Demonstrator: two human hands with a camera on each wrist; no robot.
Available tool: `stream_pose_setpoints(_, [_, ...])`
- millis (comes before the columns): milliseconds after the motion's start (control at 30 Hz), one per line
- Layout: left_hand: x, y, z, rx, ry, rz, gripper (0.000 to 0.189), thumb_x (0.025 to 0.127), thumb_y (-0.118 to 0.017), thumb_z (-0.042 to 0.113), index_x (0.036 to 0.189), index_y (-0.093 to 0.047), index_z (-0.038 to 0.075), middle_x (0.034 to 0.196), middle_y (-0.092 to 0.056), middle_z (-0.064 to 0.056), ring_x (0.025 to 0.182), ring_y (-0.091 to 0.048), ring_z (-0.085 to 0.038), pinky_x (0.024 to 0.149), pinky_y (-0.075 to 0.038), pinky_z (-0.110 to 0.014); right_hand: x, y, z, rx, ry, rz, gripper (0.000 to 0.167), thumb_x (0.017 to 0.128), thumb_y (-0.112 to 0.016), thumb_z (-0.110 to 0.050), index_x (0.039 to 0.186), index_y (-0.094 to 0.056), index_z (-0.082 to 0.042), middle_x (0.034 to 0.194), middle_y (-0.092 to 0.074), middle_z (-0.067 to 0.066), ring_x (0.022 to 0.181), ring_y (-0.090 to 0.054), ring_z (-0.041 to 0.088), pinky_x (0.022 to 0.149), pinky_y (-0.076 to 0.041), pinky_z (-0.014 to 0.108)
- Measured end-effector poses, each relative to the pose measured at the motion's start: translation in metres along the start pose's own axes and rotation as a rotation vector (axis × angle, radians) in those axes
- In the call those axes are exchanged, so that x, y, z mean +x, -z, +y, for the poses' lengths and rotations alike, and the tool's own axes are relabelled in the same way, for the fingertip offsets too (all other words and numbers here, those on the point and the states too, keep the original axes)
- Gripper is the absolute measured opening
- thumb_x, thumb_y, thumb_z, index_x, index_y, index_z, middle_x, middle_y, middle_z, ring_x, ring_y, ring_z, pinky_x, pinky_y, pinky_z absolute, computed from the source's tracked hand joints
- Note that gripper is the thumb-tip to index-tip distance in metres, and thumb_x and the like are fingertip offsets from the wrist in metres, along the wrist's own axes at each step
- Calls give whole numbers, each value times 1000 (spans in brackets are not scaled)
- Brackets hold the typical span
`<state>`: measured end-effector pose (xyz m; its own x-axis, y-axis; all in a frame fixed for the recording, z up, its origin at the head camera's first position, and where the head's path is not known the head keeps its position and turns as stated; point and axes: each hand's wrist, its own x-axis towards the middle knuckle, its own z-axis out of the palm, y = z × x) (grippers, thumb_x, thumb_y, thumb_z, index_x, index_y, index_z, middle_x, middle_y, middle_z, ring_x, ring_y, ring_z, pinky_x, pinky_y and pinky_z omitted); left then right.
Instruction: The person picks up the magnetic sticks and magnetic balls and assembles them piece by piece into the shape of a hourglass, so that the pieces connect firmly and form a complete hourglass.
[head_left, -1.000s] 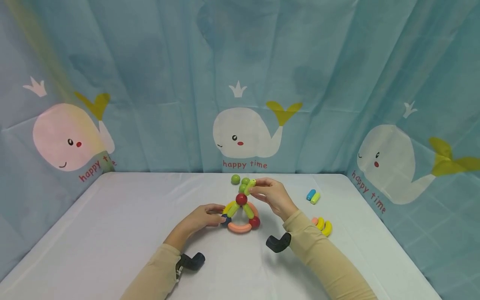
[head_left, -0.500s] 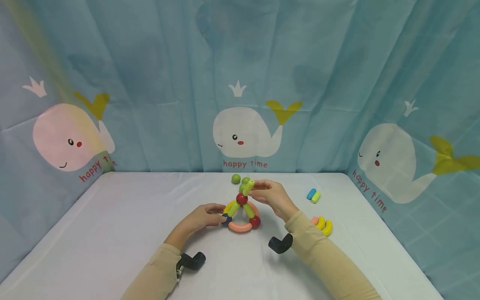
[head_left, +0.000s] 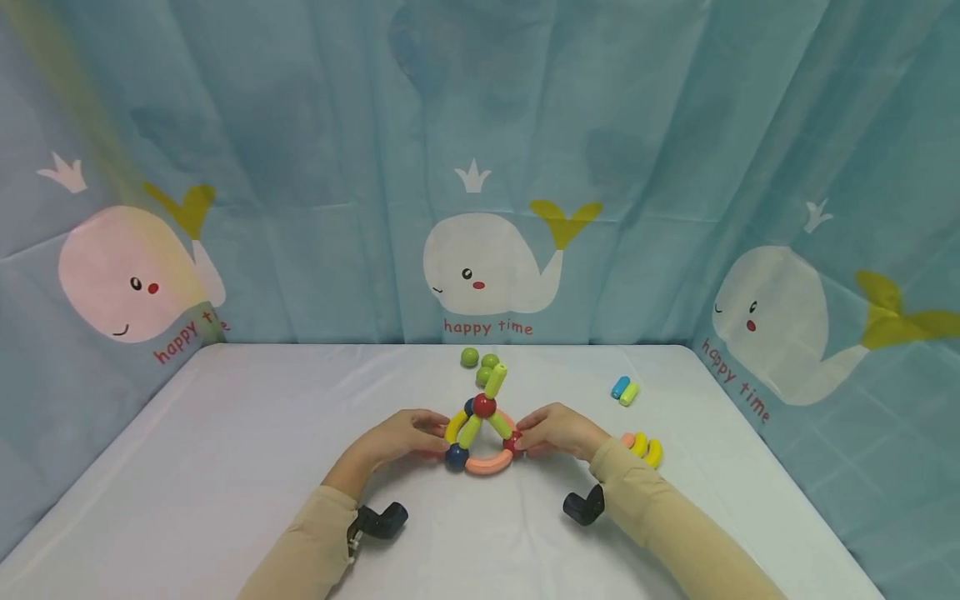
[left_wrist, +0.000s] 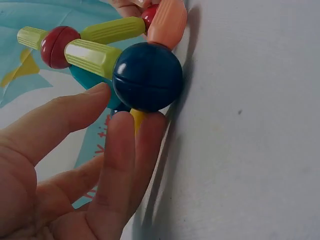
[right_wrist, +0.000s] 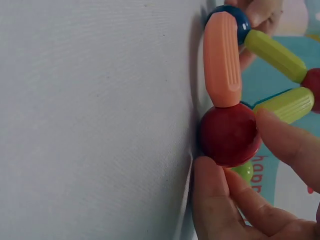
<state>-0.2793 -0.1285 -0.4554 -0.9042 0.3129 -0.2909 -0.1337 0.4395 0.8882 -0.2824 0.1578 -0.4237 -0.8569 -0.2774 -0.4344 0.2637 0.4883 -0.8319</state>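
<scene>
A construction of magnetic balls and rods stands mid-table between both hands. Its base has curved rods, pink (head_left: 489, 463) and yellow (head_left: 454, 427). Straight green rods (head_left: 470, 432) slope up to a red ball (head_left: 484, 406) on top, from which one more green rod (head_left: 496, 381) sticks up at a tilt. My left hand (head_left: 401, 437) holds the near-left dark blue ball (left_wrist: 147, 77) between thumb and fingertips. On the other side, my right hand (head_left: 561, 429) pinches the lower right red ball (right_wrist: 230, 135). Another dark blue ball (head_left: 469, 407) shows partly behind the top ball.
Three green balls (head_left: 469, 357) lie just behind the construction. To the right are a short blue rod (head_left: 620, 387) and a short green rod (head_left: 629, 394). Nearer, by the right sleeve, lie yellow curved rods (head_left: 654, 454) and a pink rod (head_left: 627, 439).
My right hand has let go of the upper green rod, which stays on the top red ball, and has moved down to the lower right red ball. The construction has turned slightly.
</scene>
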Motion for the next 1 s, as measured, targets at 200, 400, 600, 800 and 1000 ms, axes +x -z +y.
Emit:
stream_pose_setpoints(200, [9,-1,9,99,32,70,48,83,-77,21,126,-64,7,122,-66,-10,90,-67,-15,86,-58,-34,8,3,-1,-64,4,18,34,84,-77,-13,115,-71,0,105,-75,8,88,-69,15,88,-59,33])
stream_pose_setpoints(400, [33,0,20,206,-21,48,55,85,-73,20,138,-57,18,144,-55,-8,112,-63,-24,98,-53,-45,20,9,-3,-34,7,-31,36,85,-75,-10,118,-69,1,107,-75,11,90,-70,14,88,-59,31])
stream_pose_setpoints(600, [41,-3,22,208,-25,3,53,86,-69,14,137,-59,20,143,-55,-9,110,-61,-22,90,-56,-36,28,8,-1,30,8,-17,30,84,-72,-4,113,-71,4,106,-75,13,88,-71,13,86,-59,30])
stream_pose_setpoints(800, [33,-1,20,183,-20,60,37,89,-69,13,126,-65,14,132,-62,-12,97,-63,-19,84,-59,-34,31,7,-3,86,-5,76,24,86,-72,-3,109,-73,4,106,-76,15,89,-72,15,86,-60,32])
stream_pose_setpoints(1000, [24,1,16,168,0,69,29,88,-73,17,115,-66,12,125,-66,-8,96,-63,-18,85,-58,-34,37,5,-5,87,4,124,24,88,-72,-8,110,-73,2,108,-75,14,91,-72,15,88,-60,32])
